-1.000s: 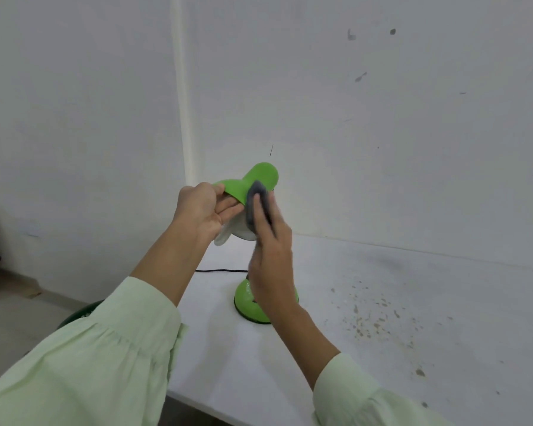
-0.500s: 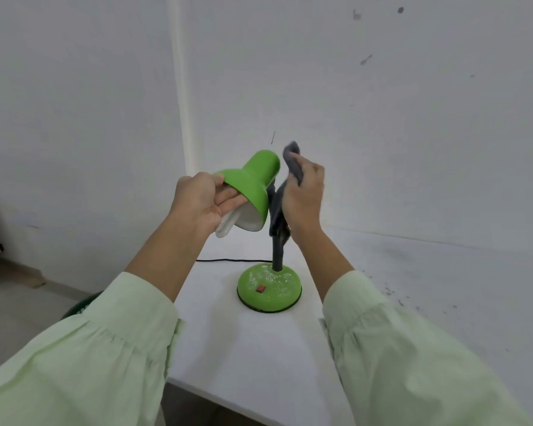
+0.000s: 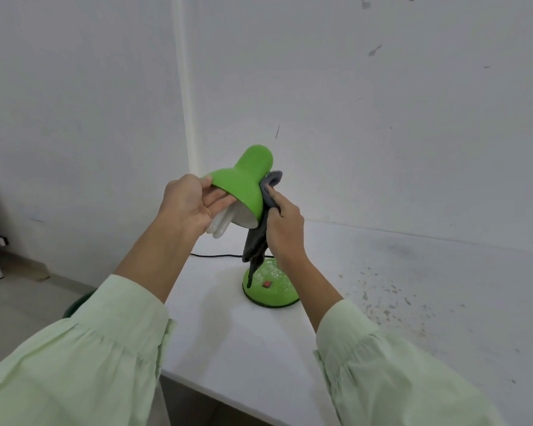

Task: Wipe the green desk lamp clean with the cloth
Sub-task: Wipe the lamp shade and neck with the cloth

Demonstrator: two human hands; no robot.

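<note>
1. The green desk lamp [image 3: 241,192] stands on the white table [image 3: 228,339] near its left front edge. Its base [image 3: 273,292] sits at 6 o'clock under the shade [image 3: 246,179], and the cord [image 3: 213,256] runs off toward 9.
2. The shade is tipped so its mouth faces 7 o'clock and the bulb [image 3: 220,226] pokes out.
3. The left hand [image 3: 188,207], at 9 o'clock of the shade, pinches the rim with the thumb on top and the fingers under. We read this as bracing, so the head won't swing under the rubbing.
4. The right hand [image 3: 283,232], at 4 o'clock of the shade, is closed round the grey cloth [image 3: 257,241]. Its forefinger presses a fold onto the shade's right flank.
5. The cloth's tail hangs down over the stem toward the base; we can't tell if it touches.
6. We judge the shade wipe is mid-way. The base looks speckled and not yet done.
</note>
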